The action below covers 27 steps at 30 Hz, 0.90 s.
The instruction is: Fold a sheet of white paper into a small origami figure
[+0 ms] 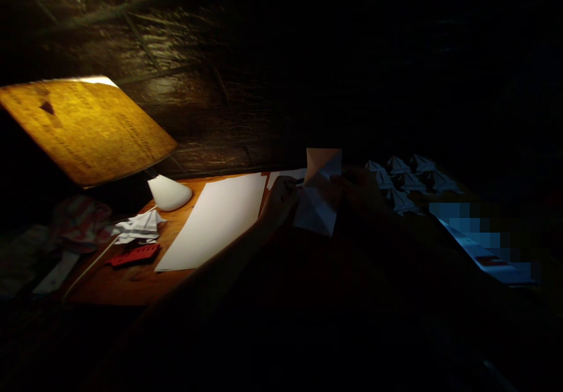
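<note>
A small rectangular paper sheet [321, 204] with diagonal creases is held upright in front of me, above the table. My left hand [282, 197] has its fingers closed at the sheet's left edge. My right hand [361, 186] grips the right edge; it is in deep shadow and its fingers show only faintly. Just left of my left hand lies a large white paper sheet [220, 219]. Beyond my right hand, several folded paper figures [407, 181] sit in rows in dim light.
On the left of the wooden table [105, 286] a lamp [169, 193] with a yellow shade stands beside crumpled-looking folded paper [139, 227] and a red object [134, 255]. A cord runs over the table's left edge. A bluish lit screen [475, 248] is at right. Cloth [81, 222] lies far left.
</note>
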Available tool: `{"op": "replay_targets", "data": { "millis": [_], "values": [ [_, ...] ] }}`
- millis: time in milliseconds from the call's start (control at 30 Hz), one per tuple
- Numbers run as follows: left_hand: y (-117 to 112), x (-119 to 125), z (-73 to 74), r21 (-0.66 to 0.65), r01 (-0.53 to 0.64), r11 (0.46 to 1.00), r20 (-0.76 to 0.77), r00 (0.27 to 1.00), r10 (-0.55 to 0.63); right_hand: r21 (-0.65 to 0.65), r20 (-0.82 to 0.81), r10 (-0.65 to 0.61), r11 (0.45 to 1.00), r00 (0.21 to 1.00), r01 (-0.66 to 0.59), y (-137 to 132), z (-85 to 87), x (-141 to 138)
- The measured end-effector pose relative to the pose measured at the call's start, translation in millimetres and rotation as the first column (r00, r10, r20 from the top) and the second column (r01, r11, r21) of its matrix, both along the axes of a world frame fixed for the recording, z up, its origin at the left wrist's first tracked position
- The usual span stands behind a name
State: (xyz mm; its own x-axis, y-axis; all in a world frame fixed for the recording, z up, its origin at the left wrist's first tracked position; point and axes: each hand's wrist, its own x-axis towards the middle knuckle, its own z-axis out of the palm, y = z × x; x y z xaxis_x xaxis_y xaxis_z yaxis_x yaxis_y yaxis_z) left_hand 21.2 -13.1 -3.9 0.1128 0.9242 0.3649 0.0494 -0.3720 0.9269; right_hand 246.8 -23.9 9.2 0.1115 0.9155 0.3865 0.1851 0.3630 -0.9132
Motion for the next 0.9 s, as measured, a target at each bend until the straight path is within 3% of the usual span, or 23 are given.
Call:
{"op": "replay_targets", "data": {
  "millis": [100,233,300,433,567,667,733,900],
  "values": [
    [-2.7,1.9,-2.6,-0.028,0.177,0.984,0.002,0.984,-0.177,0.021,-0.002,0.084,0.996,0.996,-0.084,-4.0,6.2,-1.8],
    [0.3,0.7,-13.2,-0.096,0.346,0.933,0.102,0.936,-0.337,-0.038,-0.023,0.388,0.921,0.921,-0.389,-15.7,12.6,-7.8],
    [2.0,-0.6,-16.4,-0.133,0.372,0.919,0.186,0.92,-0.346,-0.095,-0.052,0.491,0.865,0.87,-0.493,-22.8,14.5,-9.5],
    [-0.5,-1.2,-12.9,-0.182,0.342,0.922,0.289,0.915,-0.282,-0.172,-0.244,0.538,0.795,0.807,-0.582,-30.6,16.7,-8.5],
    [-7.7,-0.9,-5.2,-0.188,0.305,0.934,0.298,0.923,-0.241,-0.127,-0.138,0.635,0.75,0.76,-0.649,-28.0,18.5,-7.6],
    [-11.8,-1.7,-1.5,-0.178,0.313,0.933,0.29,0.923,-0.254,-0.049,-0.024,0.629,0.775,0.777,-0.63,-26.2,18.4,-10.4],
    [-13.0,-2.3,0.6,-0.161,0.309,0.937,0.277,0.926,-0.258,-0.015,0.005,0.568,0.823,0.823,-0.568,-25.1,16.3,-12.4],
    [-11.7,-2.6,5.0,-0.172,0.253,0.952,0.191,0.957,-0.22,0.008,0.087,0.242,0.97,0.966,-0.244,-12.9,4.6,-8.4]
  ]
}}
